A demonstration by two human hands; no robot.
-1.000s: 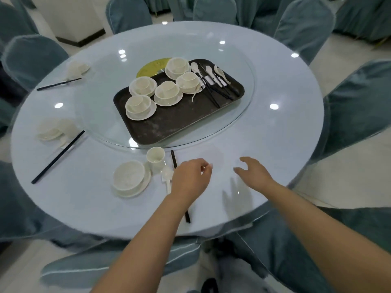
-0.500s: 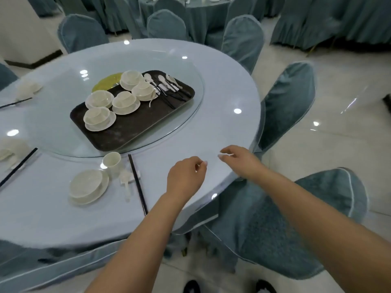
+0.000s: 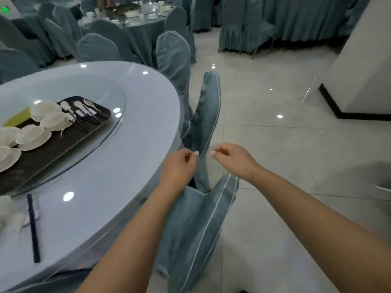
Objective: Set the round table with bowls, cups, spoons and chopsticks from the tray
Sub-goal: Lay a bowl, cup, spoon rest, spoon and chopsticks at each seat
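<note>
The round table fills the left of the head view. On its glass turntable lies a dark tray with several white bowls on saucers, white spoons and black chopsticks. A laid pair of black chopsticks and a blurred white spoon sit at the near left. My left hand hovers at the table's right edge, loosely curled and holding nothing. My right hand hangs beside it over a chair, also holding nothing.
Blue-covered chairs stand close against the table's right side, under my hands. Another chair is further back. A second set table is behind. Tiled floor lies to the right, with a white pillar.
The view has swung right, sliding the tray and place setting to the left. Both hands moved from above the tabletop to its right edge and over the chair, still holding nothing.
</note>
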